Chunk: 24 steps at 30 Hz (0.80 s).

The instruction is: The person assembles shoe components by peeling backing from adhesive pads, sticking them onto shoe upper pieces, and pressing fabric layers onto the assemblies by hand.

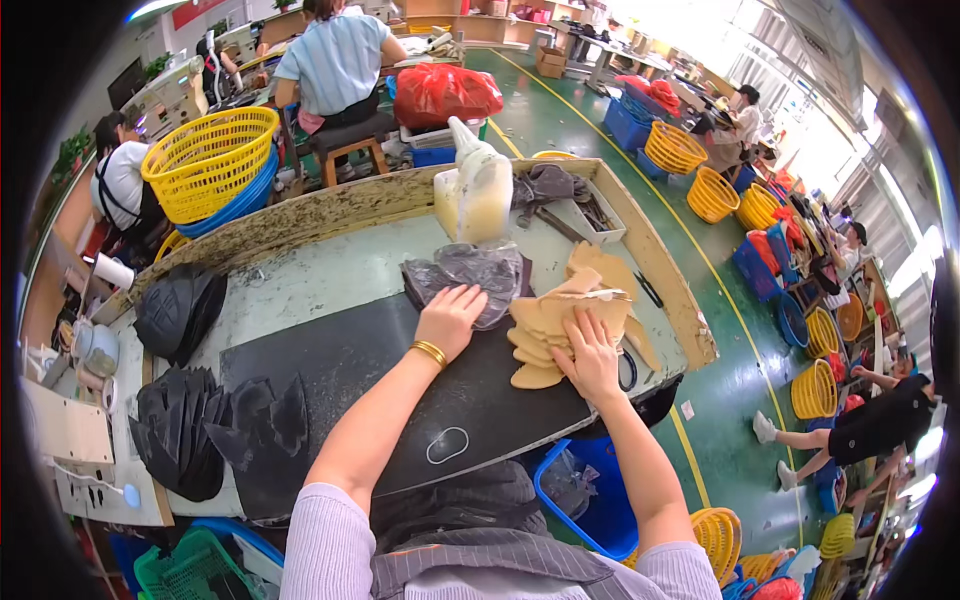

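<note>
My left hand (455, 318), with a gold bangle at the wrist, lies with fingers stretched over a dark bundle (500, 268) under clear plastic. To its right, my right hand (592, 355) is spread flat on a loose stack of tan cut pieces (540, 325). The pieces are thin and curved, and several fan out at the left and far sides. Both hands touch these things from above without wrapping around them. Under them is a black mat (330, 365) with a small white loop (447, 445) on it near the front edge.
Black cut pieces (178, 430) and a dark moulded stack (180, 312) lie at the left. A plastic jug (484, 195) stands at the back, beside a tray of tools (597, 215). A raised wooden rim (330, 205) borders the table; a blue bin (590, 490) stands below its front edge.
</note>
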Available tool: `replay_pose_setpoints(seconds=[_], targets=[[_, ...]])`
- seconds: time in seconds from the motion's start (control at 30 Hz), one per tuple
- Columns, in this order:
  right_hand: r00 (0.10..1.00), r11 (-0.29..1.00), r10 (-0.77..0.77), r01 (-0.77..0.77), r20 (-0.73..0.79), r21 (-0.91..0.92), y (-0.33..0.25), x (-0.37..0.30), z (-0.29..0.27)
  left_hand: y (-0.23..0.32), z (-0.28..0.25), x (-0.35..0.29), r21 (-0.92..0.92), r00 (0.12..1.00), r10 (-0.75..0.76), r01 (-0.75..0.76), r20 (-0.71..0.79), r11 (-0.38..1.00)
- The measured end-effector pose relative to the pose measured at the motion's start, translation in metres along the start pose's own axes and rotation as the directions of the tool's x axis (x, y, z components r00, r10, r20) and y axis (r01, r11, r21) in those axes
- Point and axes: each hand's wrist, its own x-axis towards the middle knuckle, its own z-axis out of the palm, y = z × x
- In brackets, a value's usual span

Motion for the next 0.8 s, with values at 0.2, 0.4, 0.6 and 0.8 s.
replay_pose_setpoints(seconds=[0.2, 0.4, 0.6, 0.8], targets=[[0.976, 0.976, 0.056, -0.098, -0.209, -0.192, -0.003, 0.0, 0.014, 0.046, -0.068, -0.043, 0.36, 0.989, 0.023, 0.031, -0.146, 0.933], [0.954, 0.981, 0.183, -0.193, -0.237, -0.02, -0.005, -0.007, 0.001, 0.047, -0.154, -0.216, 0.092, 0.862, -0.381, 0.433, -0.335, 0.897], [0.966, 0.993, 0.025, -0.054, -0.259, -0.105, -0.065, 0.001, -0.023, 0.054, -0.155, -0.328, 0.16, 0.758, -0.632, 0.652, -0.161, 0.741], [0.933, 0.844, -0.312, 0.184, 0.182, 0.505, -0.157, -0.032, 0.017, 0.045, -0.14, -0.326, 0.211, 0.785, -0.527, 0.603, -0.325, 0.769]])
